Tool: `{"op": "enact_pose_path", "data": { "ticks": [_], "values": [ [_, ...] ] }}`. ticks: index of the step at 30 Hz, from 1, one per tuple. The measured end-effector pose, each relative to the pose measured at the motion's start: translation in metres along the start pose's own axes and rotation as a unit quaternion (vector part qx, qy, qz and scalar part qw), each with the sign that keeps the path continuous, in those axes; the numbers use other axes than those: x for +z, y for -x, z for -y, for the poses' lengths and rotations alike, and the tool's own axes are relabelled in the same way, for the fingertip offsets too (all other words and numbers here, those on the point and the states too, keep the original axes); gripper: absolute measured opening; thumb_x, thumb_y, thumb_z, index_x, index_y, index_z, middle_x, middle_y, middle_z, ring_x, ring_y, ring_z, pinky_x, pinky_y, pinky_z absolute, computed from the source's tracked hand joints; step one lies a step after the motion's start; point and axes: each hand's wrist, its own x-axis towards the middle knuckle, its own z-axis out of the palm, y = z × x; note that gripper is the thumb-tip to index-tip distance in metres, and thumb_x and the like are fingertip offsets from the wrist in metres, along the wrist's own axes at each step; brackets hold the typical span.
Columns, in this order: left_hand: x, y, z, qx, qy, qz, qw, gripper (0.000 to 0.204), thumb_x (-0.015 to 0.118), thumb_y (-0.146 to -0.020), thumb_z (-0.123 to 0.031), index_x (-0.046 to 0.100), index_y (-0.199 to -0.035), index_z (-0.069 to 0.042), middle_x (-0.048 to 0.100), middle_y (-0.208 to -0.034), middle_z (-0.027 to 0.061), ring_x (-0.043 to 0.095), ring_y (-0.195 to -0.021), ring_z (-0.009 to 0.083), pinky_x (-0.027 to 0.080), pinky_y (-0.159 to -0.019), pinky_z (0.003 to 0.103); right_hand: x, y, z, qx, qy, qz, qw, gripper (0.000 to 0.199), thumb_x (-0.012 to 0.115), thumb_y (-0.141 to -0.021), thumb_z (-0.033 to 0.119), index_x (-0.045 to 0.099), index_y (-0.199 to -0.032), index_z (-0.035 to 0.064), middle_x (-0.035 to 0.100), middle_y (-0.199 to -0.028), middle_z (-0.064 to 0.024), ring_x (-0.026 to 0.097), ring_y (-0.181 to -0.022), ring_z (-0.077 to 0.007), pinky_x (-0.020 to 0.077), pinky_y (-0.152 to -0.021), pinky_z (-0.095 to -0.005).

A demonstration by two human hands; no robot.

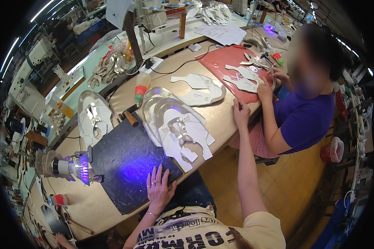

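My left hand [160, 189] lies on the near edge of a black mat [116, 174], fingers stretched out and apart, holding nothing. My right arm reaches far right, and my right hand [241, 113] is at the table's edge with its fingers curled; what is in them, if anything, I cannot make out. Between my hands lies an overlapping stack of silver and white shoe upper pieces [183, 128]. More white shoe pieces [199, 89] lie beyond it, near my right hand. Another silver-and-white set [95, 116] rests left of the mat's far end.
A lamp [77, 168] casts violet light on the mat. A hammer [131, 118] and a glue bottle [141, 88] stand past its far edge. At the right, a co-worker in a purple shirt [305, 118] handles white pieces over a red sheet [220, 62]. A cable [174, 72] crosses the table.
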Motion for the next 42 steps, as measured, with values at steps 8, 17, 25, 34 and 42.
{"op": "enact_pose_path", "data": {
  "ticks": [8, 17, 25, 34, 42],
  "values": [
    [-0.001, -0.001, -0.001, -0.006, 0.002, -0.005, 1.0, 0.053, 0.074, -0.078, -0.03, 0.06, -0.126, -0.012, 0.05, -0.142, 0.0127, 0.045, -0.134, 0.0311, 0.032, -0.112, 0.047, -0.001, 0.001, -0.005, 0.007, 0.016, 0.0, 1.0, 0.03, 0.062, -0.095, 0.025, 0.07, -0.095, -0.0034, 0.067, -0.069, -0.0094, 0.061, -0.063, -0.0132, 0.0487, -0.062, -0.0307],
    [-0.001, 0.0, 0.003, 0.004, -0.007, -0.011, 1.0, 0.052, 0.072, -0.08, -0.035, 0.06, -0.126, -0.013, 0.051, -0.142, 0.0112, 0.047, -0.132, 0.0291, 0.033, -0.112, 0.046, 0.002, 0.007, 0.009, 0.028, 0.078, 0.05, 0.995, 0.032, 0.064, -0.095, 0.028, 0.07, -0.1, -0.003, 0.069, -0.081, -0.0087, 0.062, -0.072, -0.0124, 0.05, -0.066, -0.029],
    [-0.001, 0.0, 0.004, 0.006, -0.014, -0.017, 1.0, 0.051, 0.071, -0.081, -0.036, 0.061, -0.126, -0.014, 0.05, -0.143, 0.0104, 0.047, -0.133, 0.0277, 0.033, -0.112, 0.044, 0.074, 0.077, 0.099, -0.003, 0.15, 0.286, 0.946, 0.078, 0.08, -0.071, 0.054, 0.063, -0.122, -0.0022, 0.07, -0.101, -0.0169, 0.068, -0.083, -0.0253, 0.0534, -0.076, -0.0352],
    [-0.001, 0.001, 0.004, 0.006, -0.002, -0.022, 1.0, 0.051, 0.071, -0.081, -0.036, 0.061, -0.126, -0.014, 0.051, -0.142, 0.0111, 0.047, -0.132, 0.0293, 0.033, -0.111, 0.045, 0.099, 0.04, 0.123, 0.022, 0.202, 0.436, 0.876, 0.092, 0.085, -0.06, 0.05, 0.057, -0.127, -0.0063, 0.068, -0.11, -0.0251, 0.07, -0.095, -0.0324, 0.0538, -0.086, -0.0397],
    [0.0, 0.002, 0.003, 0.001, -0.01, 0.001, 1.0, 0.051, 0.071, -0.082, -0.037, 0.061, -0.126, -0.014, 0.051, -0.142, 0.0113, 0.047, -0.133, 0.0293, 0.033, -0.111, 0.045, 0.072, 0.098, 0.193, -0.126, 0.167, 0.357, 0.91, 0.039, 0.074, -0.078, 0.026, 0.061, -0.103, -0.0007, 0.069, -0.095, -0.0153, 0.067, -0.085, -0.0346, 0.0537, -0.07, -0.0419]
  ]
}}
